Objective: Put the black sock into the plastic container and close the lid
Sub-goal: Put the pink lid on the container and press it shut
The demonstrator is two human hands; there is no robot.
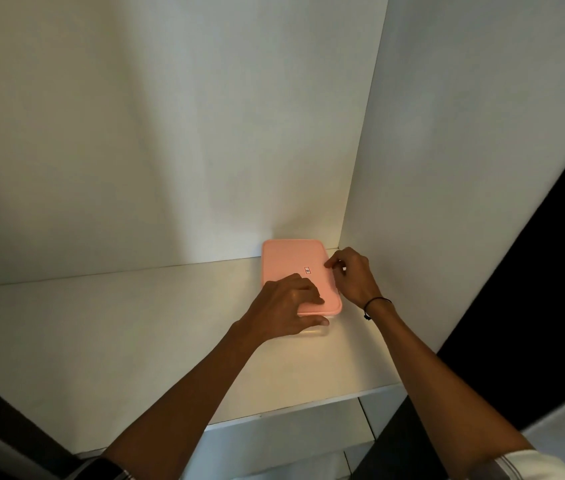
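A plastic container with a pink lid point(291, 261) sits on a white shelf point(135, 323), in the back right corner. The lid lies flat on top; a small label marks its middle. My left hand point(288, 306) rests on the lid's near left part, fingers spread on top and thumb along the front edge. My right hand point(352, 275) touches the lid's right edge with curled fingers. No black sock is visible.
A white back wall point(170, 133) and a white side wall point(447, 202) close the shelf in behind and to the right. The shelf's front edge point(291, 414) runs below my forearms. A dark gap point(534, 289) lies at the right.
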